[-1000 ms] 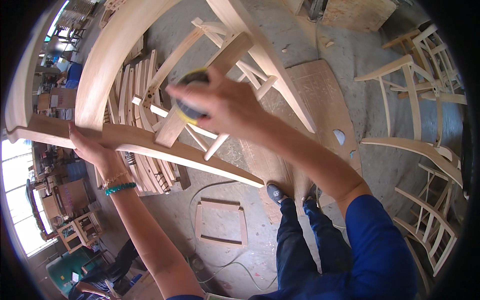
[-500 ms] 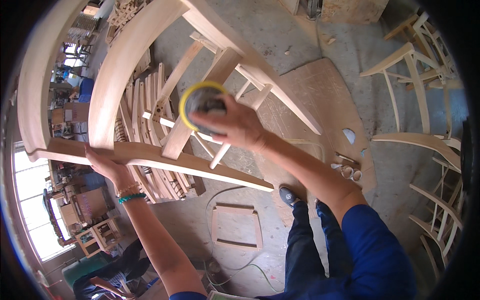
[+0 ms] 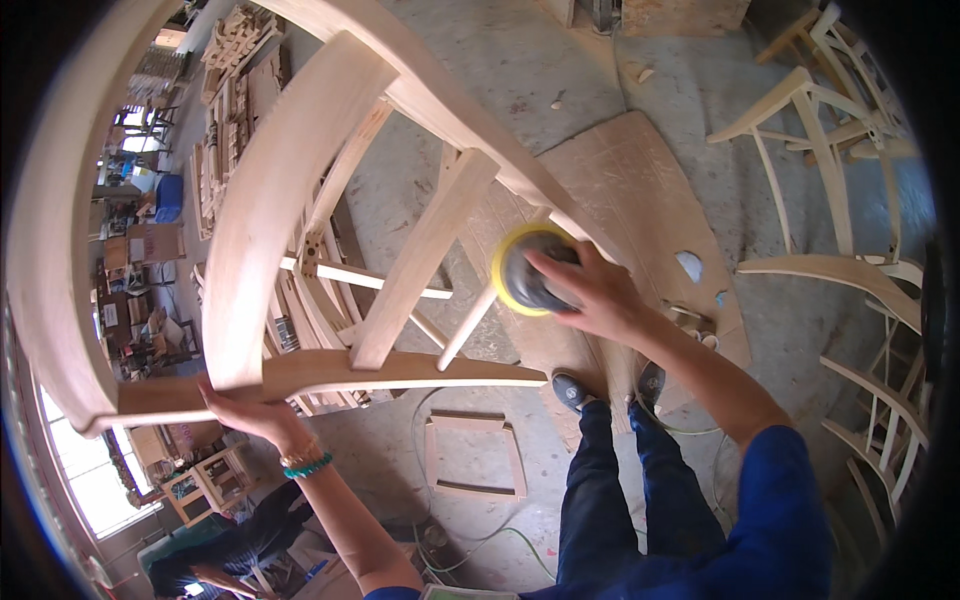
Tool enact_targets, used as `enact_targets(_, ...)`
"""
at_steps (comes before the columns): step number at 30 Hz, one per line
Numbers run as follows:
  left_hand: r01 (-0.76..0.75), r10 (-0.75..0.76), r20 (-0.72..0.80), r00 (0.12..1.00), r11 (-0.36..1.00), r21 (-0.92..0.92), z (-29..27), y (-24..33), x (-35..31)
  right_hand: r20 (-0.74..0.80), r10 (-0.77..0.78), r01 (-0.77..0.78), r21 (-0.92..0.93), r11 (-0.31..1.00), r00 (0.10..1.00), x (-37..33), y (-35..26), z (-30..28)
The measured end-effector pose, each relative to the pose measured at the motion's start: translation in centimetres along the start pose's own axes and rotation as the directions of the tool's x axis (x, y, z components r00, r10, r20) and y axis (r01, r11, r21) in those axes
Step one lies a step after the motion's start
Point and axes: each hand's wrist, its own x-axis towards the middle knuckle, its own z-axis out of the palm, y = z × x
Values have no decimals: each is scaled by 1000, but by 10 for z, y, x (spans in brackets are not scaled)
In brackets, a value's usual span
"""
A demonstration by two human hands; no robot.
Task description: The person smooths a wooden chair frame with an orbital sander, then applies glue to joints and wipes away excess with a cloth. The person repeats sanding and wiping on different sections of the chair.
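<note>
Your left hand (image 3: 250,415) clasps the unfinished chair frame's (image 3: 290,200) leg rail, steadying it aloft (tilted above the floor), while your right hand's (image 3: 590,295) grip wraps the yellow-rimmed sander (image 3: 525,272) pressed against a side rail.

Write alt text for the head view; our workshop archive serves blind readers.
A person's right hand presses a round sander with a yellow-rimmed pad against an unfinished pale wooden chair frame, while the left hand steadies the frame's lower rail. More bare wooden chair frames stand on the dusty concrete floor.
</note>
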Motion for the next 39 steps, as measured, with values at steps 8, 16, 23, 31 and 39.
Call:
enact_targets(8, -96, 96, -25, 995, 995, 36, -70, 1, -95, 486, 233, -212, -100, 972, 842, -223, 33, -57)
enact_targets(16, -4, -19, 180, 984, 992, 127, -99, 43, -215, 481, 490, -467, -177, 867, 727, -336, 33, -87)
enact_targets(23, 52, -240, 385, 891, 897, 439, -153, 57, -291, 311, 572, -560, -134, 817, 759, -375, 37, -95)
enact_targets(31, 156, -469, 487, 736, 819, 552, -200, 91, -357, 200, 650, -629, -165, 760, 733, -452, 42, -90)
enact_targets(39, 469, -849, 490, 201, 522, 712, -241, 66, -406, 169, 669, -665, -90, 742, 724, -508, 31, -74)
